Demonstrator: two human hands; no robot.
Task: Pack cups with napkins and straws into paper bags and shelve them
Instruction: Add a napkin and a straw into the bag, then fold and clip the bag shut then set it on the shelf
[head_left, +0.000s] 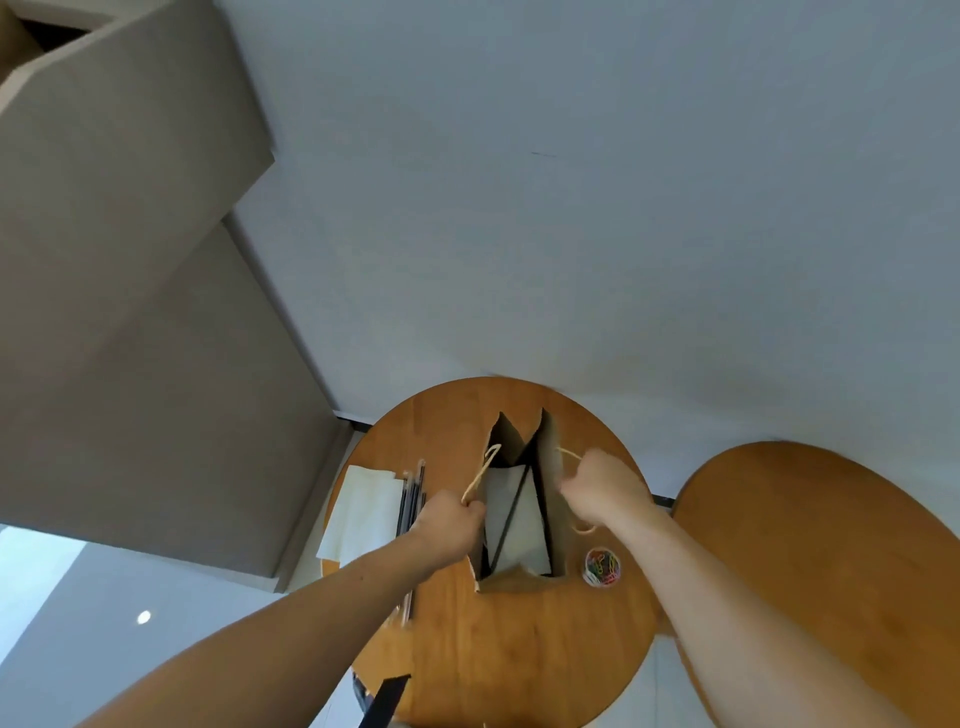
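- The paper bag (549, 470) stands open on the round wooden bench (519, 649), its mouth facing up toward the camera.
- The left hand (449, 527) is curled round the cord handle on the bag's left side (480, 475). The right hand (605, 491) is closed on the handle on the bag's right side (569, 454). Each has a firm grip and nothing else in it.
- Inside the bag lie a white napkin (524, 535) and a black straw (511, 512), the straw slanting across it. No cup can be made out, and one may sit hidden beneath the napkin.
- The step looks like gathering the handles to close and lift the bag.
- To do it well, bring both handles together over the bag's middle, so the load hangs level and the straw does not slide out of a corner.
- Lift straight up, because a sideways pull could crease the paper wall or tip whatever stands inside.
- Just left of the bag lie spare napkins (363, 514) and loose straws (410, 499). Right of it sits a tub of coloured clips (601, 566). Keep the bag's base clear of both as it rises.
- Support the bottom if the bag feels heavy.
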